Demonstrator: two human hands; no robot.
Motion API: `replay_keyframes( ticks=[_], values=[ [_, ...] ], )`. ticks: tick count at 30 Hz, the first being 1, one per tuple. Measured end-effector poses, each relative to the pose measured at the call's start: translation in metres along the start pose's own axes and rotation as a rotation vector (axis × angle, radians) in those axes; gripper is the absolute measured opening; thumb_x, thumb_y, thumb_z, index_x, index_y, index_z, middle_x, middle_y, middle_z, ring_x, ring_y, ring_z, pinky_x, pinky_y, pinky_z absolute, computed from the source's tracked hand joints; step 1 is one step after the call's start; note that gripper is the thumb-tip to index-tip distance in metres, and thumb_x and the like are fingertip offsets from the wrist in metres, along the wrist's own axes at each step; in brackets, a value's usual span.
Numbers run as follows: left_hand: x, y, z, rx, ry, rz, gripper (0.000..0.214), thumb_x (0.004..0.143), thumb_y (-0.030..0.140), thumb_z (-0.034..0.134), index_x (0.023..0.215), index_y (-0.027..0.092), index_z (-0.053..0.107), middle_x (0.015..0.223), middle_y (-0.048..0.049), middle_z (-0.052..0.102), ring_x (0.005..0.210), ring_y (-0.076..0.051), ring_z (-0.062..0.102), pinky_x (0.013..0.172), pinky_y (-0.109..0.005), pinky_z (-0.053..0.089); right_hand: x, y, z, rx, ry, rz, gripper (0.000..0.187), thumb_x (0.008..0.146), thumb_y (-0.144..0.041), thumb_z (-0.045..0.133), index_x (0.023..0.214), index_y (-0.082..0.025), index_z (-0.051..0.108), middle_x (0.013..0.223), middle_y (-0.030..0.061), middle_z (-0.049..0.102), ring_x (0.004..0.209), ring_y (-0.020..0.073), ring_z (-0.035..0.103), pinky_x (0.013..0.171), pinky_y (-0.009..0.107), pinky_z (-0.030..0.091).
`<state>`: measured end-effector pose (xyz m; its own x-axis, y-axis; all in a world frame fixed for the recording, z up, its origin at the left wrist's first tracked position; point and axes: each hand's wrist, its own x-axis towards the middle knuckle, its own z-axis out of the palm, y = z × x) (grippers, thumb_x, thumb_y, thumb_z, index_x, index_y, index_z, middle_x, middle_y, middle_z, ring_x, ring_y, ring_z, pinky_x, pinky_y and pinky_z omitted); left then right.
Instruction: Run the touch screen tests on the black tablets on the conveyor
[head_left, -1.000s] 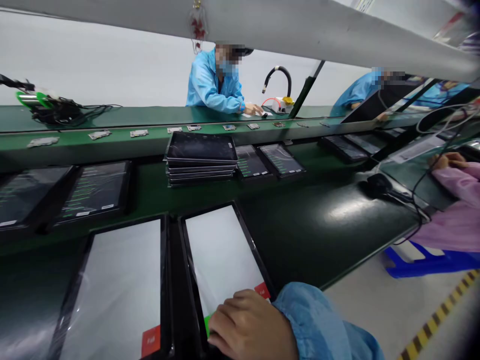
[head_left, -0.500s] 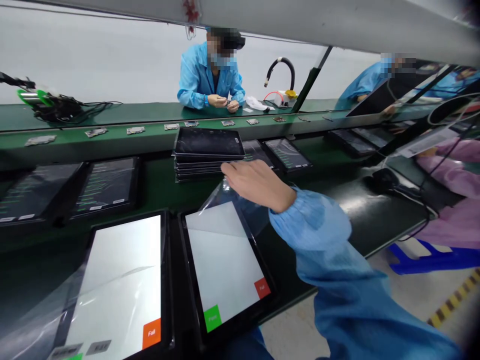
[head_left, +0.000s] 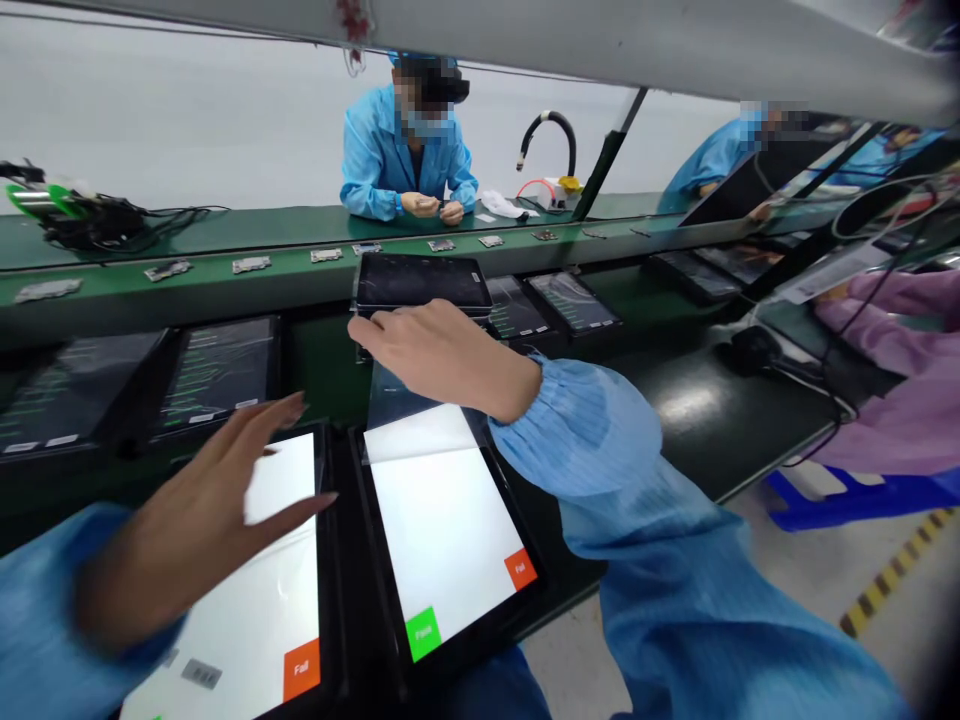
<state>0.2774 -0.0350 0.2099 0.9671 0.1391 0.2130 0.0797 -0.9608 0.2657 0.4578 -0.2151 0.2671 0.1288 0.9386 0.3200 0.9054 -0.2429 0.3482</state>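
The left hand (head_left: 202,520) has come in, fingers spread, over the near-edge tablet (head_left: 247,590). The right hand (head_left: 442,355) pinches the thin, floppy film (head_left: 401,405) on the neighbouring tablet (head_left: 450,540); best gripped by its corner.

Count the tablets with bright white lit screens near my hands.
2. One white-screen tablet lies below the right hand, showing green and red buttons. The other lies beside it, partly under the left hand. Further tablets show dark screens.
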Motion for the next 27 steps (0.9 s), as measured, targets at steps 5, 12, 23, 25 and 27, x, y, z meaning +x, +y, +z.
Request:
replay_keyframes(
  ticks=[5, 12, 23, 25, 27],
  values=[
    [0.041, 0.029, 0.033, -0.331, -0.093, 0.198, 0.060, 0.089, 0.066, 0.045, 0.127, 0.020, 0.043, 0.104, -0.0035, 0.067, 0.093, -0.022, 0.065, 0.079, -0.035, 0.056, -0.023, -0.019, -0.014, 0.151, -0.046, -0.059, 0.020, 0.091, -0.002, 0.036, 0.104, -0.012, 0.047, 0.075, -0.0005, 0.056, 0.065, 0.0178, 0.057, 0.046, 0.033, 0.020],
    [-0.002, 0.043, 0.054, -0.279, -0.146, 0.603, 0.018, 0.098, 0.020, 0.038, 0.105, 0.022, 0.054, 0.092, 0.0006, 0.067, 0.077, -0.014, 0.065, 0.067, -0.022, 0.052, -0.082, -0.016, -0.026, 0.248, -0.087, 0.045, 0.011, 0.097, -0.022, 0.044, 0.091, -0.016, 0.051, 0.079, -0.0002, 0.059, 0.071, 0.0173, 0.058, 0.058, 0.032, 0.036],
    [-0.045, 0.043, 0.109, -0.184, 0.372, 0.649, 0.041, 0.101, 0.024, 0.018, 0.086, 0.020, 0.055, 0.079, 0.0001, 0.066, 0.069, -0.016, 0.063, 0.065, -0.029, 0.049, -0.090, 0.037, -0.072, -0.032, 0.442, 0.316, 0.008, 0.091, -0.016, 0.048, 0.085, -0.017, 0.053, 0.076, 0.0008, 0.056, 0.068, 0.0160, 0.050, 0.067, 0.030, 0.037],
    [-0.035, 0.038, 0.104, -0.140, 0.405, 0.650, 0.048, 0.101, 0.028, 0.011, 0.082, 0.020, 0.054, 0.069, 0.0011, 0.062, 0.051, -0.013, 0.056, 0.047, -0.027, 0.043, -0.083, 0.042, -0.080, -0.080, 0.527, 0.332, 0.008, 0.091, -0.018, 0.048, 0.085, -0.017, 0.052, 0.076, 0.0010, 0.055, 0.069, 0.0171, 0.049, 0.067, 0.031, 0.036],
    [-0.023, 0.034, 0.094, -0.081, 0.365, 0.642, 0.047, 0.102, 0.030, 0.015, 0.080, 0.019, 0.054, 0.065, 0.0018, 0.059, 0.046, -0.011, 0.051, 0.042, -0.024, 0.040, -0.074, 0.050, -0.087, -0.110, 0.594, 0.337, 0.008, 0.092, -0.018, 0.047, 0.084, -0.018, 0.052, 0.077, 0.0009, 0.056, 0.072, 0.0178, 0.050, 0.070, 0.032, 0.037]
  ],
)
